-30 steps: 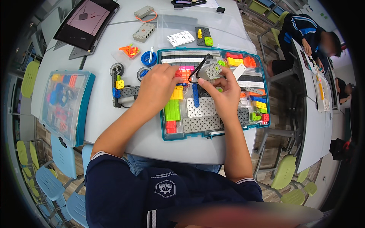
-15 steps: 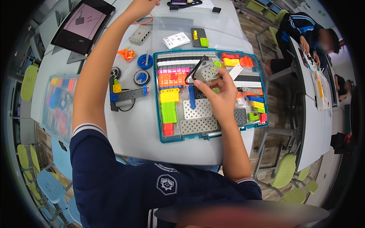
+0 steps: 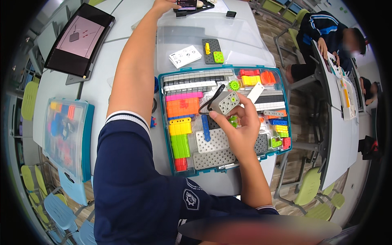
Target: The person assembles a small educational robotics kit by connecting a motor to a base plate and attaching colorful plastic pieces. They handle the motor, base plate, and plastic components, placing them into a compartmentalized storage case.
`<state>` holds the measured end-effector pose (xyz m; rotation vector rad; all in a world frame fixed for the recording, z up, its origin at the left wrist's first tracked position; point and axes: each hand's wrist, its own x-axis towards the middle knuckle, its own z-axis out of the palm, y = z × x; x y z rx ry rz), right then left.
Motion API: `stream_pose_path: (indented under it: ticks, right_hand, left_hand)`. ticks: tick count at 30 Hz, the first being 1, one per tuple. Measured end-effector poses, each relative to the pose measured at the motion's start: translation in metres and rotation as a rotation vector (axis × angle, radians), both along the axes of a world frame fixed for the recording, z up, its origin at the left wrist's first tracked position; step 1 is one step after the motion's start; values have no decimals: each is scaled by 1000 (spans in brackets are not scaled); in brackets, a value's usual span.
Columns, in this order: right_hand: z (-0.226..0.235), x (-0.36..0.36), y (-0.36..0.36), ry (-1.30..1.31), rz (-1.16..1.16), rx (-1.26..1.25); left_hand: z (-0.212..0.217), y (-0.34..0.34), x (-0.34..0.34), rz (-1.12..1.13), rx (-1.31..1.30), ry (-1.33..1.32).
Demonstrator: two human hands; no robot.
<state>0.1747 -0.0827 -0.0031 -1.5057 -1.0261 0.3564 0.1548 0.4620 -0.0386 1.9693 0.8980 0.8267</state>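
Note:
My right hand (image 3: 244, 132) is closed round a grey motor block (image 3: 228, 103) with a black cable (image 3: 212, 99). It holds the block above a teal-rimmed case (image 3: 162, 118) of building parts. Below the block a blue beam (image 3: 205, 130) and a perforated light grey plate (image 3: 212, 141) lie in the case. A green gear (image 3: 234, 85) sits just beyond the block. At the far edge of the view my left hand (image 3: 164, 5) is stretched out, its fingertips at the left side of a dark-screened phone (image 3: 187, 4); the top of the hand is cut off.
The case's clear lid (image 3: 179, 36) lies folded back, bearing a white leaflet (image 3: 185, 56) and a dark plate with yellow and green parts (image 3: 212, 52). A tablet (image 3: 79, 41) stands far left. A closed parts case (image 3: 67, 130) is nearer left. Another person (image 3: 328, 34) sits at the right-hand table.
My left arm has swung right, and the left hand has reached the phone. It now covers most of the loose parts left of the case. My right hand still holds the motor block.

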Motion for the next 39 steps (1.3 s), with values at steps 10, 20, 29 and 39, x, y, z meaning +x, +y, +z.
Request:
stream_pose_path:
  ticks: [10,20,29,39]
  right_hand:
    - [-1,0,-2,49,-3,5]
    - [-1,1,-4,23,-13,-17]
    - [0,0,-4,29,-11,-17]
    - [0,1,-4,28,-14,-31]
  left_hand:
    - [-18,8,29,-70,-160,-93]
    - [-17,0,32,-132,-415,-496]
    - [-10,-19,19,-203,-203,-297]
    - [-23,-5,27,-110,-228,-334]
